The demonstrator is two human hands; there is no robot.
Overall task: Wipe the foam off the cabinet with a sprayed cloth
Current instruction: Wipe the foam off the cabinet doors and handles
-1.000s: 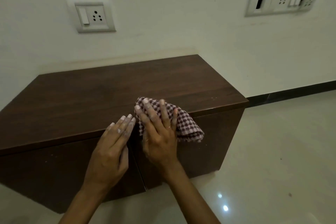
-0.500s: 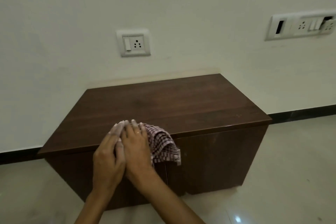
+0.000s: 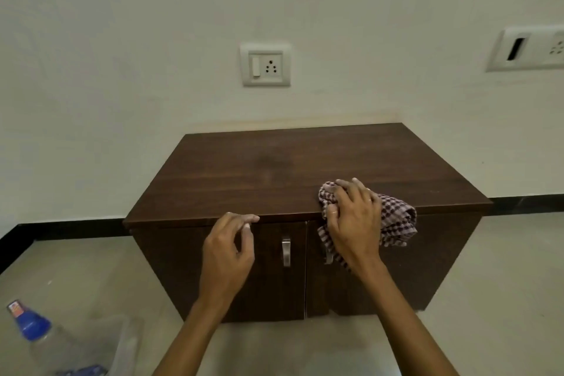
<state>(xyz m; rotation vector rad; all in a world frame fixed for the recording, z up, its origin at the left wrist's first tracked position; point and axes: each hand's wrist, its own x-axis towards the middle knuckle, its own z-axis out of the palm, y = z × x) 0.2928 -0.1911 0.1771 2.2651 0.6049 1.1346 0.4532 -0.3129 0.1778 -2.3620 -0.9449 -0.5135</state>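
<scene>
Fingers of my right hand [image 3: 354, 217] clamp the checked cloth [image 3: 396, 217] at the cabinet [image 3: 274, 168] top's front edge, right of centre. My left hand [image 3: 227, 250] hangs empty, fingers loosely curled. The unwiped top stretches leftward and back, so the right hand is nearer.

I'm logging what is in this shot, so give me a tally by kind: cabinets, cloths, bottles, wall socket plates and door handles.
Cabinets: 1, the brown cabinet
Cloths: 1, the checked cloth under the right hand
Bottles: 1, the clear bottle on the floor
Wall socket plates: 2, the middle plate and the right plate
Door handles: 2, the left handle and a second handle, partly hidden
Total: 7
</scene>
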